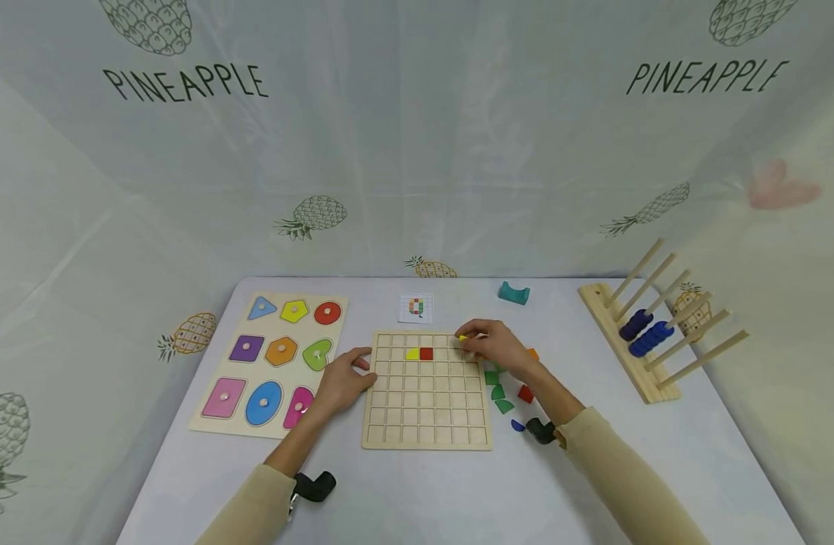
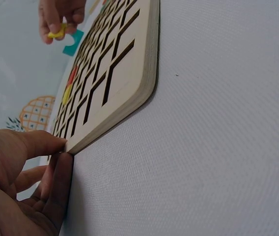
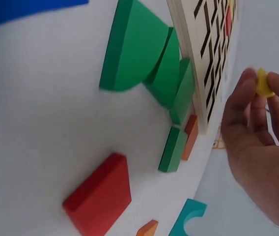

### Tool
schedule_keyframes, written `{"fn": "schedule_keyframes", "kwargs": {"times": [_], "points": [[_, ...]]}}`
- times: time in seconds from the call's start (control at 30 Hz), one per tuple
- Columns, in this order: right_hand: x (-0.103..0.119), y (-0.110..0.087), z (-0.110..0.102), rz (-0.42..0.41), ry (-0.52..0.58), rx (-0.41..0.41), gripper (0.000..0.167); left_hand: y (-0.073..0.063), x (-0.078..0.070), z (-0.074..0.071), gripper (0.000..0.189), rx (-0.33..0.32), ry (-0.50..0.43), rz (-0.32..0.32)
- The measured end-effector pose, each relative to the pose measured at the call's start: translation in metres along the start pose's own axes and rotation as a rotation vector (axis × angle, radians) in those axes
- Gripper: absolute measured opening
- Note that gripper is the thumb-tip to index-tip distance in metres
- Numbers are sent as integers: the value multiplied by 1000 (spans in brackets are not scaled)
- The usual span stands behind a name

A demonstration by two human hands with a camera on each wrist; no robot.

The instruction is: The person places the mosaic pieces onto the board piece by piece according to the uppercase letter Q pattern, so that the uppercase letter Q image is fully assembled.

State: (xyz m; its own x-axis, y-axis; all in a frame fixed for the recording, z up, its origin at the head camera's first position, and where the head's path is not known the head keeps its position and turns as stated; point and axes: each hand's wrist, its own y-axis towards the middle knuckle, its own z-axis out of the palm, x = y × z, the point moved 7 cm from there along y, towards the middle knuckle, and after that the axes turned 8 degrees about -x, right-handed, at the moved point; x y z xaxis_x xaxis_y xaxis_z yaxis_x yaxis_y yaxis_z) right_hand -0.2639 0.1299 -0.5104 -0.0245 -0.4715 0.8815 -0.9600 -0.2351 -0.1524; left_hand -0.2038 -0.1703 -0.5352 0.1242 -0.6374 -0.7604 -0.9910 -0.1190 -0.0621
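Observation:
A wooden grid board [image 1: 427,424] lies on the white table, with a yellow square [image 1: 413,353] and a red square [image 1: 427,353] side by side in its second row. At the board's left edge, my left hand [image 1: 343,382] rests with thumb and forefinger spread against the rim. My right hand [image 1: 499,347] is over the upper right corner, pinching a small yellow piece [image 3: 264,84] between thumb and finger. Its full outline is hidden by the fingertips. Beyond the board lies a small card [image 1: 424,318] printed with a coloured pattern.
Green pieces [image 1: 492,378], a red square [image 1: 525,393], a blue piece [image 1: 518,425] and an orange piece [image 1: 533,353] lie right of the board. A knob puzzle [image 1: 274,309] is at left, a peg rack [image 1: 628,356] at right, a teal arch [image 1: 514,294] behind.

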Motion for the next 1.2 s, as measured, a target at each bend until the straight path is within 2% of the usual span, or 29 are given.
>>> {"fn": "schedule_keyframes", "kwargs": {"times": [0.3, 0.67, 0.9, 1.2], "points": [[7, 7, 20, -72, -133, 15, 18, -1, -1, 0, 55, 3, 6, -4], [18, 11, 40, -181, -336, -12, 15, -1, -2, 0, 54, 1, 0, 1], [25, 9, 43, -201, -349, -14, 13, -1, -2, 0, 53, 6, -8, 2], [23, 12, 46, -199, -382, -23, 7, -2, -1, 0, 53, 1, -7, -2]]}}
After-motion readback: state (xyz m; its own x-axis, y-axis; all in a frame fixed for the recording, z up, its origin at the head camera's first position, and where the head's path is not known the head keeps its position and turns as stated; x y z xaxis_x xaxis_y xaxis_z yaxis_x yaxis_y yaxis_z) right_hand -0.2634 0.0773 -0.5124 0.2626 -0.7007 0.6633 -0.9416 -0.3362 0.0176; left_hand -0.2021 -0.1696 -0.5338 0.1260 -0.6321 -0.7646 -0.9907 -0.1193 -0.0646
